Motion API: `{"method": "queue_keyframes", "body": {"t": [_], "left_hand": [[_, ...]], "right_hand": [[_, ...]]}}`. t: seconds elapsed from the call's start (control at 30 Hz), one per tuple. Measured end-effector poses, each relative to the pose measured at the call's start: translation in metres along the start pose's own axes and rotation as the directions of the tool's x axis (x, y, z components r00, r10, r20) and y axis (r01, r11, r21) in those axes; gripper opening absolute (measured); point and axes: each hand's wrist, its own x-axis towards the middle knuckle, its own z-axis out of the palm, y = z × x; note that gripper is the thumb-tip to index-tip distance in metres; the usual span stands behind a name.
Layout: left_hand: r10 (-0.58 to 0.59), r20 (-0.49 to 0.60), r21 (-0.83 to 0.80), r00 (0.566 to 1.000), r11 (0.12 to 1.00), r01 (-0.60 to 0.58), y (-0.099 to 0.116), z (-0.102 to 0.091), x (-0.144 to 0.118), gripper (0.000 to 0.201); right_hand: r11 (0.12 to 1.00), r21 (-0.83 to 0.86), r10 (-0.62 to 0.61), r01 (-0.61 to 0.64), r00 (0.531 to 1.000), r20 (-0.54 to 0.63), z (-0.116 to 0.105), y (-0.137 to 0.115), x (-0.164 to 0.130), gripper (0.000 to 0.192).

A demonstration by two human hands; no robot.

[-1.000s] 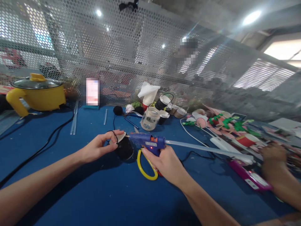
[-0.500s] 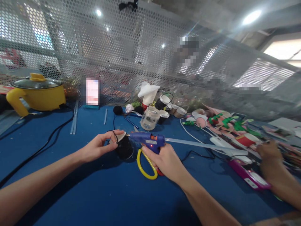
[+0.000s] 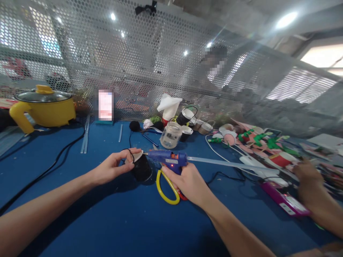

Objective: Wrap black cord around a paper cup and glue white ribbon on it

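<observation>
My left hand (image 3: pixel 114 167) pinches a small black cup (image 3: pixel 141 167) just above the blue table (image 3: pixel 107 221). My right hand (image 3: pixel 187 182) grips the blue glue gun (image 3: pixel 167 159), its nozzle touching the cup's pale rim, over yellow scissors (image 3: pixel 166 187).

No legible text, brand, number or sign is found. The white label on the side of the blue glue gun (image 3: pixel 167 159) carries print too small to read. The pink device (image 3: pixel 285 202) at the right of the worktop (image 3: pixel 107 221) bears a pale label, also unreadable. The upright card (image 3: pixel 105 104) against the perforated screen (image 3: pixel 150 64) is blurred out. The yellow pot (image 3: pixel 44 109) shows no marking.
</observation>
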Motion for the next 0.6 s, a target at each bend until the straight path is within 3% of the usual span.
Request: {"method": "queue_keyframes", "body": {"t": [0.6], "left_hand": [[-0.007, -0.012, -0.018, 1.0, 1.0, 0.006, 0.001, 0.001, 0.0, 0.023]], "right_hand": [[0.994, -0.06, -0.098, 0.096, 0.995, -0.029, 0.011, -0.007, -0.016, 0.014]]}}
